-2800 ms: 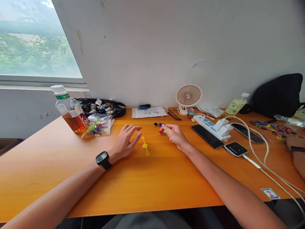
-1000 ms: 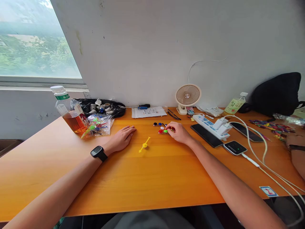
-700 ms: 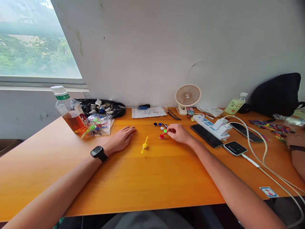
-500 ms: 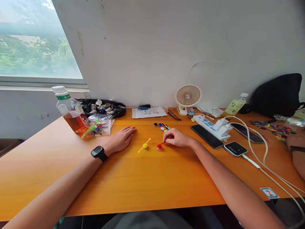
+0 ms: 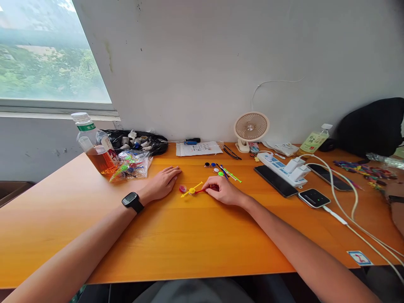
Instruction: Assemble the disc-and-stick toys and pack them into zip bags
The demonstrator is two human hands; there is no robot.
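Observation:
My left hand (image 5: 163,183) lies flat and open on the orange desk (image 5: 189,235), a black watch (image 5: 132,202) on its wrist. My right hand (image 5: 221,190) is pinched on a thin red stick (image 5: 200,191), whose tip meets a yellow stick with a disc (image 5: 191,190). A small red disc (image 5: 182,188) lies just left of the yellow piece, close to my left fingertips. Behind my right hand lie several small coloured discs (image 5: 213,166) and thin green and blue sticks (image 5: 232,174).
A tea bottle (image 5: 94,147), a clear bag of coloured parts (image 5: 131,165) and a black bag (image 5: 139,142) stand at the back left. A small fan (image 5: 251,128), power strip (image 5: 279,165), phones (image 5: 275,180) and white cables (image 5: 347,210) crowd the right. Another person's arm (image 5: 394,202) shows at the right edge.
My right hand left the pile of small parts and came left and nearer with the red stick, up to the yellow piece. The red disc now lies beside it. My left hand stayed put.

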